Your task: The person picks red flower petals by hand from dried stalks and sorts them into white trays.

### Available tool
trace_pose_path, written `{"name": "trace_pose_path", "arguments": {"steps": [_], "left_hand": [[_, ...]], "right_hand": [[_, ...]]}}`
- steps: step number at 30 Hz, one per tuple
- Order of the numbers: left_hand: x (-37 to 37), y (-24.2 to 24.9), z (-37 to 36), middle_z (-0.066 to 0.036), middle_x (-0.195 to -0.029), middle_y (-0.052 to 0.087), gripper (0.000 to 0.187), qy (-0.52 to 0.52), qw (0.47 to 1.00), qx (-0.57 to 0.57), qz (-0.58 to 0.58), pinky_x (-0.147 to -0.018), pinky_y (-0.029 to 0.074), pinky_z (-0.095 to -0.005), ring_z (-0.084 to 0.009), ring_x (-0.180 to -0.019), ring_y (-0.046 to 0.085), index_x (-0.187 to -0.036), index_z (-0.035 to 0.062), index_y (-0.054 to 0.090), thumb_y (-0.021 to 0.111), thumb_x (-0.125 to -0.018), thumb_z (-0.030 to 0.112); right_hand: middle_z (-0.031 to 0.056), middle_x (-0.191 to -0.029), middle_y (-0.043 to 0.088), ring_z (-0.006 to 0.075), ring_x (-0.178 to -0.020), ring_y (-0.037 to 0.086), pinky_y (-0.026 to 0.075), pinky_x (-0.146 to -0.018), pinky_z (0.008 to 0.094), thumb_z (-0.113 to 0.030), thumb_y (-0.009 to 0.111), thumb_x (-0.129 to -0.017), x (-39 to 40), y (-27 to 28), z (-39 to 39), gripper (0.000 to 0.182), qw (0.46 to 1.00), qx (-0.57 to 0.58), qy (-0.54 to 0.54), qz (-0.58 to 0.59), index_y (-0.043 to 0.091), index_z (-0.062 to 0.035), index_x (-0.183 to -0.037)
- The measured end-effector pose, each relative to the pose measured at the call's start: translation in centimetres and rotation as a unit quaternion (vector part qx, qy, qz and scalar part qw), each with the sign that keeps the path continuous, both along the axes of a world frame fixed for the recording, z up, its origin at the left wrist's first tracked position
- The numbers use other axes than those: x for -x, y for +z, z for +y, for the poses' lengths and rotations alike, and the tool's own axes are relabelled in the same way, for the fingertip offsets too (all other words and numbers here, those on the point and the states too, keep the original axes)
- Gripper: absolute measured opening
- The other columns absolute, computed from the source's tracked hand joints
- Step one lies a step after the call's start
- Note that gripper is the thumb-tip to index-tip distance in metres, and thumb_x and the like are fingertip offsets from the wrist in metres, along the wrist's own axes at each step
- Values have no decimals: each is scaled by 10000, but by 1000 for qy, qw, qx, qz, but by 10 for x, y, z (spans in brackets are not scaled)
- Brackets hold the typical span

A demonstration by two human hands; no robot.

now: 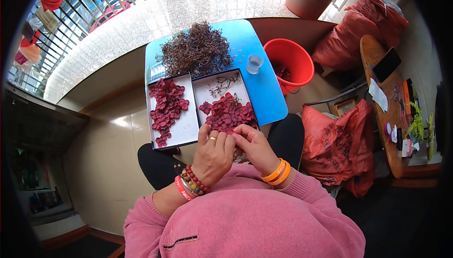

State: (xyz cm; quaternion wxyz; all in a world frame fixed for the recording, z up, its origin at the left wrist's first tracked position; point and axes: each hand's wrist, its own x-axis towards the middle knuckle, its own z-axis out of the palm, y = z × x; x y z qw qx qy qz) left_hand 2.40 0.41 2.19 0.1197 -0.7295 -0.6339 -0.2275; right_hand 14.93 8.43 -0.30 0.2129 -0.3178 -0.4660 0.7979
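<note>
Red petals (229, 112) heaped in right white tray (207, 88), more petals in left tray (186, 126) at 9 o'clock. Left hand (214, 156), right hand (255, 147): fingers (236, 133) pinched together over near petals, grasp unclear. Brown twigs (196, 50), plastic cup (254, 63) at 12 on blue bench (269, 97). Orange bucket (290, 62) at 2, tiled floor (108, 144).

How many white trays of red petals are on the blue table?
2: the left tray sits beside the right tray, which lies just ahead of the left hand and right hand. None seems hidden.
</note>
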Motion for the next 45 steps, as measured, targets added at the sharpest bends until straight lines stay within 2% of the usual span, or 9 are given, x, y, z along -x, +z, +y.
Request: {"name": "trace_pose_path", "arguments": {"steps": [5, 11, 14, 17, 26, 29, 33, 38, 45], "left_hand": [[-4, -5, -4, -108, -715, 486, 87, -1, 999, 47, 20, -861, 404, -424, -255, -722, 529, -804, 27, 500, 579, -766, 31], [-3, -25, -10, -150, -784, 544, 155, 12, 964, 7, -266, -760, 425, -444, -312, -748, 539, -891, 3, 543, 608, -750, 1], [-7, -28, -12, -129, -775, 559, 198, 29, 951, -21, -306, -724, 462, -439, -299, -714, 553, -903, 4, 557, 602, -738, -97], [-3, -23, -8, -115, -758, 547, 187, 13, 984, -60, -167, -790, 458, -438, -275, -703, 548, -893, 11, 551, 611, -737, -73], [13, -14, -10, -111, -784, 537, 242, -55, 998, 7, -10, -882, 415, -470, -261, -731, 532, -925, 7, 531, 618, -702, -32], [19, -17, -8, -121, -807, 545, 226, -81, 994, -11, -66, -854, 439, -450, -291, -743, 534, -936, 8, 541, 605, -729, -55], [12, -21, -12, -122, -855, 569, 186, -50, 952, -41, -299, -793, 468, -334, -256, -796, 569, -970, -6, 558, 586, -802, -80], [-12, -21, -21, -122, -862, 595, 135, 43, 743, -3, -668, -727, 470, -256, -202, -796, 604, -967, -20, 575, 591, -841, -67], [-7, -24, -22, -84, -906, 612, 113, 4, 856, -19, -517, -755, 459, -239, -144, -827, 592, -984, -26, 579, 563, -874, -51]], "right_hand": [[-18, -741, 559, 36, -639, 490, 429, -557, 201, -108, 529, -945, 3, -25, -3, 98, 997, -64, 8, -32, 569, -27, -906], [-9, -734, 557, 38, -630, 495, 432, -531, 208, -115, 513, -953, 6, -29, -12, 114, 997, -73, -34, -5, 557, -20, -910], [-6, -740, 553, 41, -616, 493, 429, -512, 210, -120, 507, -958, 6, -30, -15, 112, 999, -42, -30, 3, 549, -23, -921], [-4, -745, 543, 42, -603, 488, 424, -499, 211, -122, 503, -960, 7, -24, -16, 109, 999, -30, -25, 0, 544, -26, -925], [-19, -769, 510, 17, -663, 438, 395, -554, 196, -128, 506, -958, 4, -22, -9, 110, 999, -34, 39, -3, 540, -34, -911], [-22, -764, 499, 13, -677, 422, 383, -563, 196, -125, 507, -959, 3, -14, -9, 107, 999, -24, 33, 14, 536, -34, -910], [-25, -764, 497, 15, -678, 423, 382, -566, 195, -123, 493, -969, 4, -6, -18, 101, 996, -89, -7, 20, 524, -32, -939], [-27, -765, 498, 23, -675, 422, 374, -560, 202, -126, 488, -974, 6, 5, -25, 99, 987, -151, -48, 29, 514, -31, -960], [-11, -762, 508, 40, -672, 440, 399, -566, 220, -115, 502, -964, 1, 15, -23, 94, 989, -144, -42, -5, 511, -27, -932]]}}
